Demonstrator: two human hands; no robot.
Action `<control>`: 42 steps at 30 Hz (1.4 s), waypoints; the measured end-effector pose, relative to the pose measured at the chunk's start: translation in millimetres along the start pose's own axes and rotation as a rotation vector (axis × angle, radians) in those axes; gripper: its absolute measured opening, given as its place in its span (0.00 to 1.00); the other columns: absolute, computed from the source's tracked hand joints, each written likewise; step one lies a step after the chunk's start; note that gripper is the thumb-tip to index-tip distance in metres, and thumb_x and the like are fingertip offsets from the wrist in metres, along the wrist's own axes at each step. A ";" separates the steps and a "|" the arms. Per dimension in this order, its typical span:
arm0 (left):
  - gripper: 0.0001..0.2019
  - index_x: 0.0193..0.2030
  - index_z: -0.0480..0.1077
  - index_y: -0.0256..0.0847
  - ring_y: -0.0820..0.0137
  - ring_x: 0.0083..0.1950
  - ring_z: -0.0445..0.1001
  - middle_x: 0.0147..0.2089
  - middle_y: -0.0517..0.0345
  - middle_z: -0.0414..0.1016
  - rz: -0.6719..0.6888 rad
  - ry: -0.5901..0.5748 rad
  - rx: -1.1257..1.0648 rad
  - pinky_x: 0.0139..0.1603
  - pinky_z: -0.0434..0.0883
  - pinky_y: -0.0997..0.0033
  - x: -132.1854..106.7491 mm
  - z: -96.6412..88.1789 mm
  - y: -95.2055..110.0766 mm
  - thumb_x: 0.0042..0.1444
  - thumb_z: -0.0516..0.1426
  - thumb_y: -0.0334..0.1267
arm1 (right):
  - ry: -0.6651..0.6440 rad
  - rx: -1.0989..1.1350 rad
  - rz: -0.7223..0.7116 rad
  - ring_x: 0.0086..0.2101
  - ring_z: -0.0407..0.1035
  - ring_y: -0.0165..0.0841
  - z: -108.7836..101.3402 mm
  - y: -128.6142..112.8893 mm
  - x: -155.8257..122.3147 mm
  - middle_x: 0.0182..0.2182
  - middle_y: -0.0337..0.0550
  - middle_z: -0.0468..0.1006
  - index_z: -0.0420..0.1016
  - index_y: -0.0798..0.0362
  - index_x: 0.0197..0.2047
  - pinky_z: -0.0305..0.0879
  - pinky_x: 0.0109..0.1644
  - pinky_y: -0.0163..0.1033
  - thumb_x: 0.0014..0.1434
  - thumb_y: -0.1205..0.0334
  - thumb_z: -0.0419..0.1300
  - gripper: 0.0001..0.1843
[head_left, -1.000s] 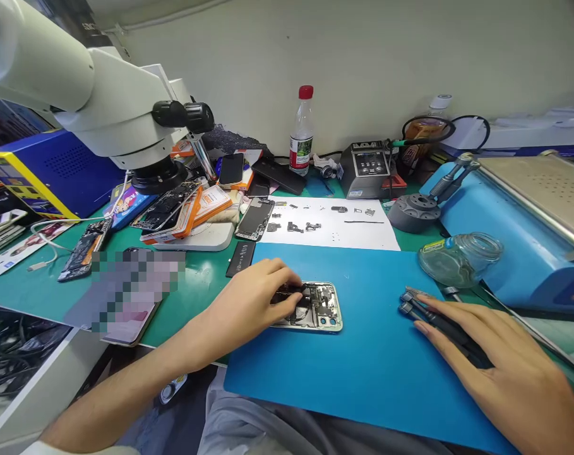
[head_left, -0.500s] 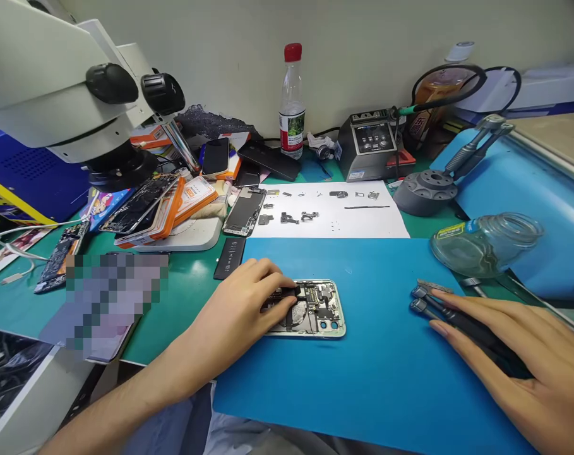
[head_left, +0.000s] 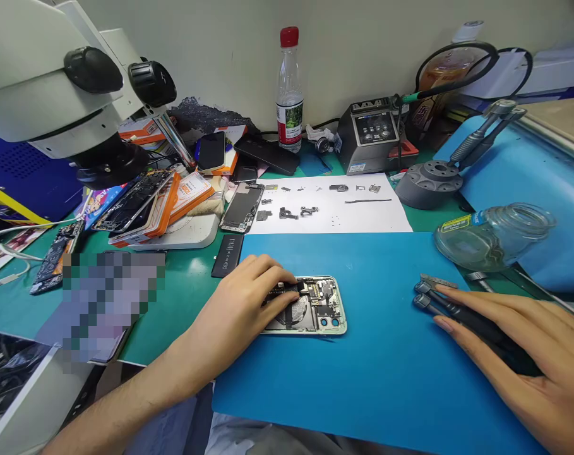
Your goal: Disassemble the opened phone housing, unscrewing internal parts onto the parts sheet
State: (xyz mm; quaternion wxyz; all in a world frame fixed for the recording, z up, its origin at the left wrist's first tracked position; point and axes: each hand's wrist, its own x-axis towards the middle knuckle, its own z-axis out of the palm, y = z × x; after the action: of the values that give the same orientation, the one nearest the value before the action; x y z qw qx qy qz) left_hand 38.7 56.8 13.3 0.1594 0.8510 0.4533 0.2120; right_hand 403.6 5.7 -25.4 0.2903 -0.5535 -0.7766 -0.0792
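Note:
An opened smartphone (head_left: 317,309) with bare inner parts lies on the blue mat, its camera end to the right. My left hand (head_left: 246,294) is over its left half, closed on it. Thumb and fingertips come close together at a small black part inside; whether they pinch that part is unclear. On the right, my right hand (head_left: 528,354) has its thumb and fingers around a bundle of dark-handled screwdrivers (head_left: 480,332). The silver cap ends of these point left, low over the mat.
Loose phone parts (head_left: 310,211) lie on white paper (head_left: 376,218) behind the mat. A battery (head_left: 227,255) and a screen (head_left: 242,208) lie left of it. A glass jar (head_left: 495,237) tilts at right, near a grey holder (head_left: 429,184). A microscope (head_left: 92,95) overhangs the left.
The camera view has shifted slightly. Both hands keep nearly the same places, the left on the phone and the right on the screwdrivers.

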 end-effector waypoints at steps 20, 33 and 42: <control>0.05 0.56 0.75 0.46 0.62 0.54 0.78 0.54 0.56 0.81 0.017 0.020 -0.051 0.56 0.75 0.60 -0.6 9.9 -3.9 0.78 0.60 0.36 | 0.028 0.160 0.024 0.42 0.80 0.34 11.9 -101.7 38.7 0.47 0.41 0.84 0.77 0.43 0.63 0.72 0.48 0.41 0.80 0.58 0.58 0.13; 0.06 0.57 0.77 0.45 0.65 0.53 0.76 0.52 0.57 0.78 0.001 0.069 -0.062 0.54 0.73 0.64 -0.5 15.1 -1.5 0.77 0.62 0.34 | -0.012 0.229 0.152 0.44 0.80 0.31 28.7 -94.2 32.4 0.49 0.37 0.86 0.79 0.44 0.61 0.69 0.46 0.38 0.81 0.52 0.56 0.14; 0.08 0.57 0.79 0.44 0.65 0.52 0.74 0.51 0.57 0.77 0.004 0.101 -0.022 0.55 0.72 0.64 0.3 17.1 1.9 0.75 0.63 0.33 | -0.001 0.246 0.112 0.44 0.79 0.31 30.1 -92.2 30.1 0.49 0.37 0.85 0.77 0.46 0.65 0.67 0.52 0.37 0.81 0.54 0.57 0.15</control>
State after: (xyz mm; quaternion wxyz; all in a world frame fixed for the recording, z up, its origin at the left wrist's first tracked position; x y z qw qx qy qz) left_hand 48.8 54.7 -0.4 0.1451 0.8384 0.4566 0.2598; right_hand 302.5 9.0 -15.5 0.3596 -0.5563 -0.7484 0.0333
